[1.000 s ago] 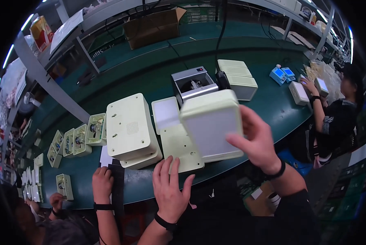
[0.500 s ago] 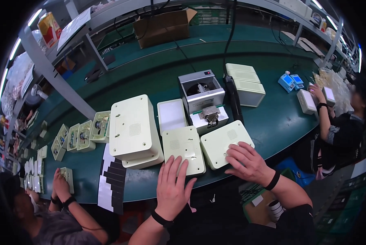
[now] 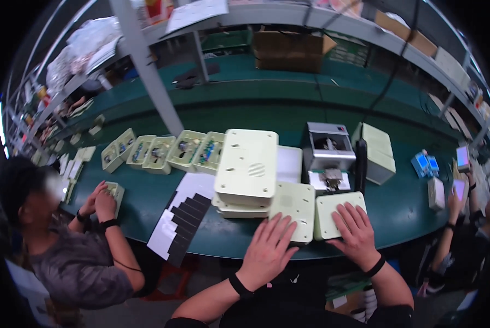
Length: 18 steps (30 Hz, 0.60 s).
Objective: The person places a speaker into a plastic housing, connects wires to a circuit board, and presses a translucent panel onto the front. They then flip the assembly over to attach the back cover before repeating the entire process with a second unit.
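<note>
My left hand (image 3: 268, 252) lies with its fingers spread on the near end of a flat cream plastic cover (image 3: 295, 202), which has small holes and a slotted grille. Just right of it, my right hand (image 3: 354, 230) rests flat, fingers apart, on top of a cream plastic housing (image 3: 323, 214). Neither hand is closed around anything. Left of the cover rises a stack of cream housings (image 3: 247, 164) with screw holes in the top one. A white panel (image 3: 290, 164) shows partly behind that stack.
A grey machine (image 3: 329, 146) stands behind the cover, with cream boxes (image 3: 377, 150) to its right. Open housings with wiring (image 3: 190, 148) line the left. Black-and-white strips (image 3: 186, 216) lie near the bench edge. One co-worker (image 3: 86, 246) sits left, another (image 3: 464, 246) right.
The view has swung left, so the bench items appear further right. Both my hands stay spread on the same cover and housing. The right co-worker's lit device has been raised.
</note>
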Each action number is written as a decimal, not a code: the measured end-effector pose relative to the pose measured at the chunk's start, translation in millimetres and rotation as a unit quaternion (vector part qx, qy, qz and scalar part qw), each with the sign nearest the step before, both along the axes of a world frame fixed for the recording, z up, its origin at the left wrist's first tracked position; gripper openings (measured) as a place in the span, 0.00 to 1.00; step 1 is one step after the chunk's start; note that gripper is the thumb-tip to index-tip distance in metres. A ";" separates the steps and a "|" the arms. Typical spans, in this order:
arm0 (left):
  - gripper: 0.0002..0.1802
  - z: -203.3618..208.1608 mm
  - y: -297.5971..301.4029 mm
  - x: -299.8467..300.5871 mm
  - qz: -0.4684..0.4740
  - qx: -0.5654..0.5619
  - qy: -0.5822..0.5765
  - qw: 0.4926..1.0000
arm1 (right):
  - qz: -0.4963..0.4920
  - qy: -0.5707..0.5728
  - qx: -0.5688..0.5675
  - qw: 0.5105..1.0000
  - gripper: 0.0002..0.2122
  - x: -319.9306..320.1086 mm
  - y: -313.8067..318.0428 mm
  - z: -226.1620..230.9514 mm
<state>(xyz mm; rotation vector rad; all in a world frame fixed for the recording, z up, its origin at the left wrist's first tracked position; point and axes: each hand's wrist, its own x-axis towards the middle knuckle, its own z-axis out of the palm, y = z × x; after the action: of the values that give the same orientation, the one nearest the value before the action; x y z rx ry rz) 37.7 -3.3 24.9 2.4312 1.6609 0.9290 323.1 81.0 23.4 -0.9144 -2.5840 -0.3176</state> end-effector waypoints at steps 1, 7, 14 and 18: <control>0.37 0.9 0.1 -1.2 0.012 0.007 0.000 1.000 | -0.006 0.003 0.003 1.000 0.35 1.2 -0.3 0.0; 0.35 7.5 -7.9 -12.3 -0.024 0.005 -0.020 0.999 | -0.014 -0.005 0.000 1.000 0.38 -6.0 6.9 2.7; 0.46 31.3 -32.1 -86.2 0.034 0.147 -0.232 0.961 | -0.049 0.188 -0.207 0.959 0.37 -38.9 -3.9 89.0; 0.62 40.7 6.5 -113.7 0.147 0.040 -0.269 0.951 | 0.019 0.319 -0.394 0.862 0.34 -118.9 41.2 127.7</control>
<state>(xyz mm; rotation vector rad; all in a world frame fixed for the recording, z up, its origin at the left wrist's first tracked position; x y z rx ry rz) -76.0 3.1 65.5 1.7488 1.8040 1.5511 204.2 122.2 151.1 -0.9761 -2.0463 0.9725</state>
